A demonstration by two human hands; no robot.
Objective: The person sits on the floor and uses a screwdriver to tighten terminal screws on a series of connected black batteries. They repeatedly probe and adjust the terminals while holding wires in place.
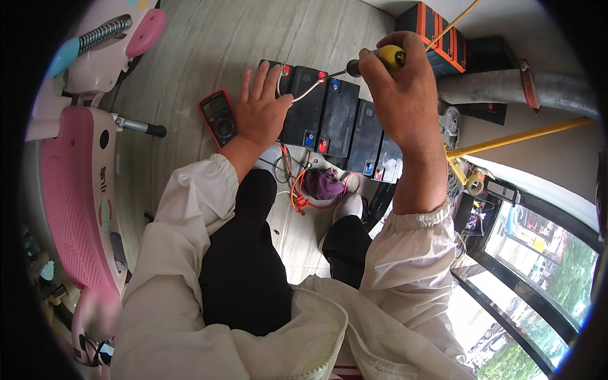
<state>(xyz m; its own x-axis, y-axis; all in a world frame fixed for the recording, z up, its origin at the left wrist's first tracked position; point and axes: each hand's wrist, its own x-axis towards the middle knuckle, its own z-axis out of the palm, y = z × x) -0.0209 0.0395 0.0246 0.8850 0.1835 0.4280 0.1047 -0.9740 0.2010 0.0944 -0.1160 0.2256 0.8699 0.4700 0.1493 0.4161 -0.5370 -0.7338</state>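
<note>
My right hand (408, 104) is closed around the yellow-and-black handle of a screwdriver (391, 58). Its shaft slants left to a red terminal (322, 76) at the far end of a row of black batteries (301, 114). A short white wire (308, 95) curves from that terminal to another red one on the leftmost battery. With fingers spread, my left hand (263, 117) rests at the leftmost battery's edge, its thumb against the wire. Blue and red terminals also show at the batteries' near ends. Left of my wrist lies a red-and-black multimeter (218, 119).
A purple cloth (323, 183) and tangled leads with an orange-red clip (299, 202) lie by my feet. To the left stands a pink-and-white scooter (76, 190). On the right are orange-and-black boxes (437, 35), a grey pipe (484, 87), a yellow pole (519, 137) and a tape roll (474, 185).
</note>
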